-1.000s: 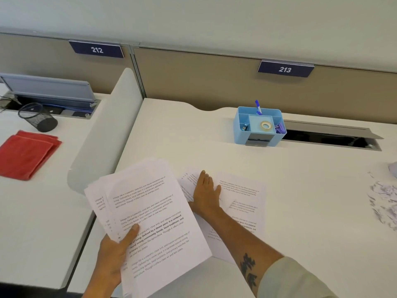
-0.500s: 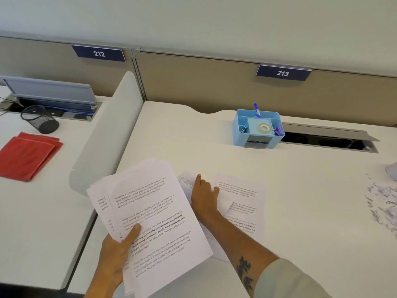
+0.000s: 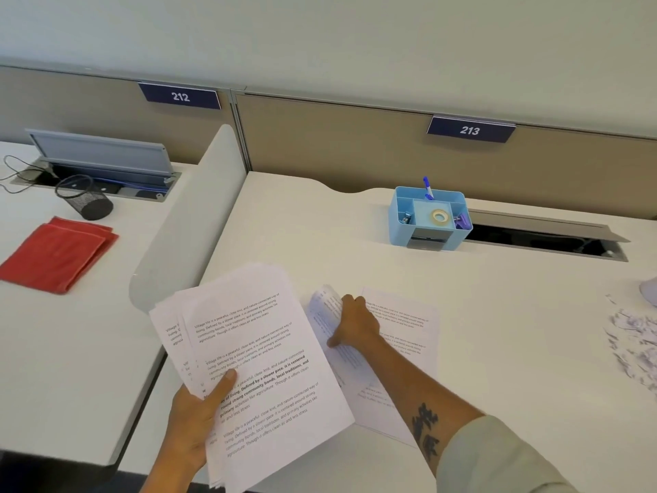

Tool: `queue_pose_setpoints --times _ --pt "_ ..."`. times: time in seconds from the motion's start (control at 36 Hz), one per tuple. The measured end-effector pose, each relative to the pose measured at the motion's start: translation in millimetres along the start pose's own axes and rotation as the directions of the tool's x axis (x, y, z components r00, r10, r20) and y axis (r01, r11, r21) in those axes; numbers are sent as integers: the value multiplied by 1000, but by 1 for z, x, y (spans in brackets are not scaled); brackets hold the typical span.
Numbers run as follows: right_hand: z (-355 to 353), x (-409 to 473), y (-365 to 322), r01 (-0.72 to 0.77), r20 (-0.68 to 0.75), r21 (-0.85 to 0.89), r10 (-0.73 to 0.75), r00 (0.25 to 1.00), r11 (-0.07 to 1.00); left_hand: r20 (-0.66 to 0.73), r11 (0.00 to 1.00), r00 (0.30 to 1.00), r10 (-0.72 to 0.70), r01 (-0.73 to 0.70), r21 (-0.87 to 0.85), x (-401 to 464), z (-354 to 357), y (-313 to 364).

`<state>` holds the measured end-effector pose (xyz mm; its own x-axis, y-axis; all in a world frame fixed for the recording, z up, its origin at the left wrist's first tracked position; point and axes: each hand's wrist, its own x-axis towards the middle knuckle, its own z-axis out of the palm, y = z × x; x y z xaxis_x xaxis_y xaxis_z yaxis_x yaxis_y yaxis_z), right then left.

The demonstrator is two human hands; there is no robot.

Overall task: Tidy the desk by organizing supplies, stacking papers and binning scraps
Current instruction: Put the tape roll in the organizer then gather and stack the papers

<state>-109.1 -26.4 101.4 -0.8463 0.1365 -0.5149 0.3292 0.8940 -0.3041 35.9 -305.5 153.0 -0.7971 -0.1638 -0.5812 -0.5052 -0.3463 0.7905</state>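
My left hand [image 3: 197,416] grips a fanned stack of printed papers [image 3: 256,357] above the desk's front left corner, thumb on top. My right hand [image 3: 355,323] is closed on the left edge of a loose printed sheet [image 3: 329,316], which curls up off the white desk [image 3: 497,350]. Another printed sheet [image 3: 409,329] lies flat under and right of that hand. A pile of torn paper scraps [image 3: 633,339] lies at the desk's right edge. A blue desk organizer [image 3: 430,218] holds a tape roll, a blue pen and clips at the back.
A grey curved divider [image 3: 192,222] separates this desk from the left one, where a red cloth [image 3: 57,257] and a tipped black mesh pen cup [image 3: 85,201] lie. An open cable tray slot [image 3: 544,240] runs behind the organizer. A pale object [image 3: 649,291] shows at the right edge.
My right hand went from lying flat on the loose sheets to pinching one sheet's left edge and lifting it. The left hand keeps the stack; the view shifted slightly.
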Motion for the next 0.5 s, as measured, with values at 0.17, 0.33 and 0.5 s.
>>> queue_pose_setpoints --times 0.17,0.33,0.5 --pt "-20 3 23 -70 -5 115 71 997 991 2 1000 1000 17 -17 17 1 1 -8" --pt "-29 6 49 -132 45 230 125 991 964 -23 998 1000 13 -12 57 0 6 -12" --pt "-51 -7 66 -48 8 322 48 999 945 -9 994 999 32 -31 110 -5 14 -10"
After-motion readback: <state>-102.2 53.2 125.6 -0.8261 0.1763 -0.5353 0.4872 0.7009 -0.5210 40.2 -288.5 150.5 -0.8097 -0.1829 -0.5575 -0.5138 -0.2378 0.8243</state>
